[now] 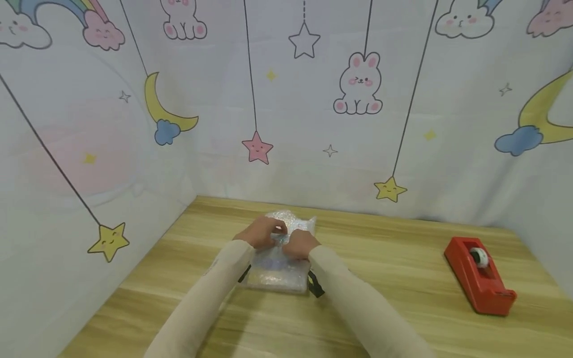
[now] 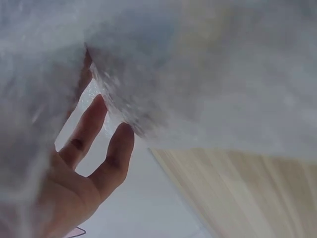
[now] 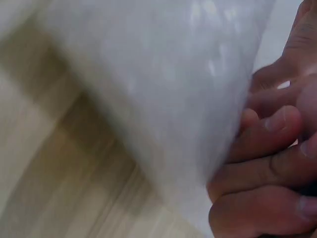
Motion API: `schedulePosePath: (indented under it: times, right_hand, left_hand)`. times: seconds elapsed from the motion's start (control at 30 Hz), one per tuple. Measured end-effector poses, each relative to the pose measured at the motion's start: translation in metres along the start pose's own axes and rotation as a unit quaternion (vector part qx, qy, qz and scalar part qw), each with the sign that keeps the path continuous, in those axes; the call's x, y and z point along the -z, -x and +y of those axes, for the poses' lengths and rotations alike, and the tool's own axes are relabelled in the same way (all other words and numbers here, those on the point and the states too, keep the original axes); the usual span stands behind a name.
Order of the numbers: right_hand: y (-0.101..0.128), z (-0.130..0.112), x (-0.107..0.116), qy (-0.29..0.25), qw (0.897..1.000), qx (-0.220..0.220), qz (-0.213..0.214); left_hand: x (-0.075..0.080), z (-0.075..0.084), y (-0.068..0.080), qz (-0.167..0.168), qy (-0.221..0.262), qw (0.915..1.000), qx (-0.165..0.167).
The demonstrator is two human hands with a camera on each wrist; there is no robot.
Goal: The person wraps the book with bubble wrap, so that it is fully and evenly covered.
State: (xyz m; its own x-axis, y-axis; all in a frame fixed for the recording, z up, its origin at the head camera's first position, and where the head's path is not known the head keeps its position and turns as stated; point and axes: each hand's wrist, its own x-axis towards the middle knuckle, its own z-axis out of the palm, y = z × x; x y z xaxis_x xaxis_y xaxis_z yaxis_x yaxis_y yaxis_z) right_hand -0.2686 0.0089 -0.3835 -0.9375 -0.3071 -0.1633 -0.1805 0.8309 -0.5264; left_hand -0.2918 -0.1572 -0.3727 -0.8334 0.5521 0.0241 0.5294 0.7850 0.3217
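A clear bubble-wrap sheet or bag [image 1: 277, 281] lies on the table in front of me, with blurred purple and yellowish colours showing through it. Over its left upper part, my left hand [image 1: 259, 232] bends its fingers at the plastic. The left wrist view has those fingers [image 2: 115, 158] right at an edge of the bubble wrap [image 2: 237, 94], the thumb hidden. My right hand [image 1: 301, 244] is curled over the middle of the wrap, close beside the left. From the right wrist, its bent fingers [image 3: 257, 178] grip the edge of the bubble wrap [image 3: 163, 89].
A red tape dispenser [image 1: 481, 278] with a roll of tape [image 1: 480, 257] stands on the right of the wooden table [image 1: 385, 258]. Behind and on both sides hangs a white cloth [image 1: 215, 99] printed with stars, moons and rabbits. Black straps show beneath both wrists.
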Motion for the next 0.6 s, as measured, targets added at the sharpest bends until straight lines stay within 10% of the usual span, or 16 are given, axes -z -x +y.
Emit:
schedulePosePath:
  times: [0.23,0.47,0.6]
  right_hand:
    - [0.014,0.013,0.019,0.024,0.999,-0.023,-0.038]
    - [0.026,0.014,0.018,0.078,0.985,0.156,0.021]
    - [0.033,0.012,0.012,0.150,0.972,0.182,0.003]
  left_hand:
    - [-0.001,0.001,-0.003,-0.013,0.004,0.9996,0.023]
    - [-0.002,-0.006,-0.001,-0.019,0.014,0.9994,-0.025]
    - [0.001,-0.008,0.000,-0.021,0.005,0.9986,-0.047]
